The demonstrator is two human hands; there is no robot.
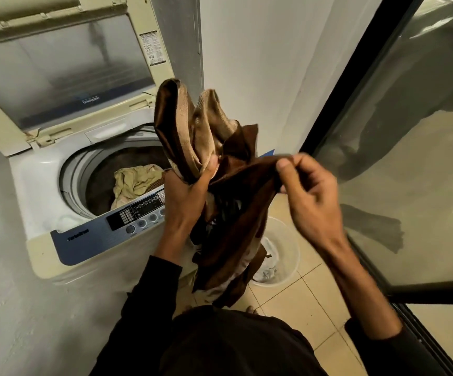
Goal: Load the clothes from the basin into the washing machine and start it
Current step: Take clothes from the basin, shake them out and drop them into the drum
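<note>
1. The washing machine (65, 240) stood against the wall with its lid (57, 66) raised — judged left up so loads could go straight in. A pale yellow garment (136, 180) already lay in the drum (103, 175).
2. The brown garment (228, 213) hung between both hands, above the machine's front right corner and the floor, its tan lining bunched upward and its tail trailing toward the basin.
3. The basin (287, 256), a clear round tub, sat on the tiled floor just beside the machine; a little pale cloth (268, 272) remained in it, so loading looked unfinished.
4. The left hand (190, 196) gripped the bunched middle of the garment, fingers curled round it, bearing most of its weight.
5. The right hand (306, 196) pinched an edge between thumb and fingertips and pulled it taut — probably to untangle the piece before dropping it in.
6. The control panel (138, 215) sat untouched.
</note>
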